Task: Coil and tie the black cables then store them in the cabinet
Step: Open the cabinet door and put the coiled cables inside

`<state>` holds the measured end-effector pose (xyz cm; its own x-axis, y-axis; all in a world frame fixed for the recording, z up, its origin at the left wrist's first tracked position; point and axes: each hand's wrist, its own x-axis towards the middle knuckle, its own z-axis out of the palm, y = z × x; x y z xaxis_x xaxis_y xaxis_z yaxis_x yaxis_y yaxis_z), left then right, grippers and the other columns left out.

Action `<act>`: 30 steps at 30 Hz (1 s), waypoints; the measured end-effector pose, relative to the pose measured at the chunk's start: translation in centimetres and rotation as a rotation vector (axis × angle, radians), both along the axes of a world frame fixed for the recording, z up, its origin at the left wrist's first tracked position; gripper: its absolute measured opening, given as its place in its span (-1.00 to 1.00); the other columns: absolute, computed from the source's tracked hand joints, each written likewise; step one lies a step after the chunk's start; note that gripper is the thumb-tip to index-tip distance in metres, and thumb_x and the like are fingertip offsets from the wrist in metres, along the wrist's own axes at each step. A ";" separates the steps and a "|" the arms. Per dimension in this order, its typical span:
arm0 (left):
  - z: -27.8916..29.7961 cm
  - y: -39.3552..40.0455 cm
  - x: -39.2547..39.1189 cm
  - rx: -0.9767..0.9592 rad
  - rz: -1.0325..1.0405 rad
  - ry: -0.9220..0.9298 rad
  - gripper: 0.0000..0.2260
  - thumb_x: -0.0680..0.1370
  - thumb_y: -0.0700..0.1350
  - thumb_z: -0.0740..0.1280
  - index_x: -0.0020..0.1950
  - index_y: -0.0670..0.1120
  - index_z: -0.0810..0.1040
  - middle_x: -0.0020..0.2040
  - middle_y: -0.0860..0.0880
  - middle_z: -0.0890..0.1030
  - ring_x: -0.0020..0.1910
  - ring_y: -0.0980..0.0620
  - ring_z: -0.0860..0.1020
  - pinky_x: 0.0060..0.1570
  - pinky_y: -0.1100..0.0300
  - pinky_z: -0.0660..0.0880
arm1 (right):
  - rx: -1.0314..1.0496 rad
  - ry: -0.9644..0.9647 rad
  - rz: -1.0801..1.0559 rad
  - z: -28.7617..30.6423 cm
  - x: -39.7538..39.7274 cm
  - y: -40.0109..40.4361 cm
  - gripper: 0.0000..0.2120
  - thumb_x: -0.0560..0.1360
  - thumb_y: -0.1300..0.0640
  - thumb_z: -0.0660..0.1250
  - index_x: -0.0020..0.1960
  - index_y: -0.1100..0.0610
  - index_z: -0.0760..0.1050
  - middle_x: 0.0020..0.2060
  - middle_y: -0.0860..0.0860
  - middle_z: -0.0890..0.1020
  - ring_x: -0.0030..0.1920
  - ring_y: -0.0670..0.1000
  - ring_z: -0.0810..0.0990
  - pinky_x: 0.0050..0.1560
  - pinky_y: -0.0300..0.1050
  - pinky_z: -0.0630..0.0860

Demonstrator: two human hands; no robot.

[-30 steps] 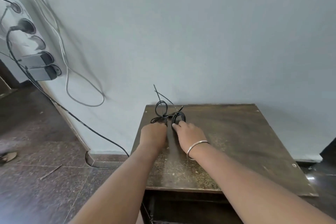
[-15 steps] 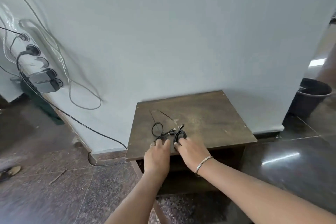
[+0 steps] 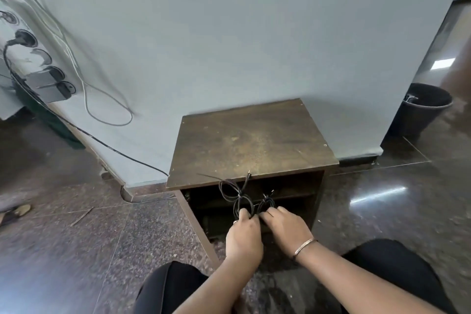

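1. Cables (image 3: 242,196), black and thin, hang in small coils in front of the open cabinet (image 3: 254,140), just below its top edge.
2. Left hand (image 3: 243,237) pinches one coil; right hand (image 3: 285,227) pinches the other, both closed on the cables.
3. They look light and soft, so the loops can spring open; I think holding at the tied crossing is safest.
4. Dark shelves wait inside.

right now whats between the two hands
In the head view, the coiled black cables fill the gap: the left hand and right hand each grip them, in front of the open cabinet.
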<state>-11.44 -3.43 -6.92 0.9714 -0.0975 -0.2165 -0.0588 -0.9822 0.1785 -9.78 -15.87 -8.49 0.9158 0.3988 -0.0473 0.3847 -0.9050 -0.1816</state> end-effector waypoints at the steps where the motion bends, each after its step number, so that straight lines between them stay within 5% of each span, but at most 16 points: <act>1: -0.5 -0.4 0.0 -0.006 0.012 0.039 -0.71 0.53 -0.27 0.23 0.23 -0.09 0.47 0.20 -0.09 0.38 0.05 -0.12 0.54 0.03 0.08 0.52 | 0.015 0.023 -0.030 -0.4 0.0 -0.1 -0.74 0.58 0.14 0.09 0.26 0.07 0.33 0.10 0.03 0.51 0.15 0.09 0.48 -0.09 0.01 0.49; 10: -6.0 -1.6 2.7 0.194 -0.096 0.373 -0.67 0.56 -0.16 0.21 0.31 -0.19 0.43 0.38 -0.20 0.36 0.18 -0.14 0.54 0.04 0.04 0.52 | -0.115 0.248 -0.067 -5.4 2.3 -1.3 -0.71 0.58 0.20 0.06 0.19 0.14 0.49 0.15 0.14 0.54 0.17 0.18 0.54 0.04 0.03 0.48; 20: -12.0 -1.2 7.7 0.134 -0.049 0.597 -0.56 0.48 0.01 0.30 0.32 -0.13 0.46 0.40 -0.20 0.33 0.22 -0.19 0.49 0.20 0.04 0.47 | -0.148 0.431 -0.143 -11.4 6.7 -0.7 -0.66 0.53 0.28 0.08 0.23 0.23 0.49 0.19 0.19 0.57 0.17 0.22 0.57 0.07 0.02 0.51; 26: -16.2 -0.2 11.1 0.076 -0.042 0.644 -0.52 0.45 0.06 0.33 0.37 0.05 0.42 0.53 -0.18 0.14 0.26 -0.20 0.48 0.18 0.04 0.49 | -0.179 0.477 -0.171 -16.0 10.1 -1.2 -0.56 0.52 0.31 0.08 0.39 0.36 0.26 0.18 0.21 0.58 0.18 0.20 0.57 0.10 0.02 0.50; 30: -19.2 1.4 13.1 0.071 -0.016 0.679 -0.55 0.47 0.10 0.34 0.34 0.05 0.45 0.42 -0.15 0.39 0.28 -0.13 0.47 0.12 0.13 0.47 | -0.242 0.451 -0.155 -18.6 12.2 -1.4 -0.55 0.52 0.30 0.09 0.41 0.33 0.25 0.27 0.23 0.52 0.21 0.18 0.55 0.14 0.00 0.50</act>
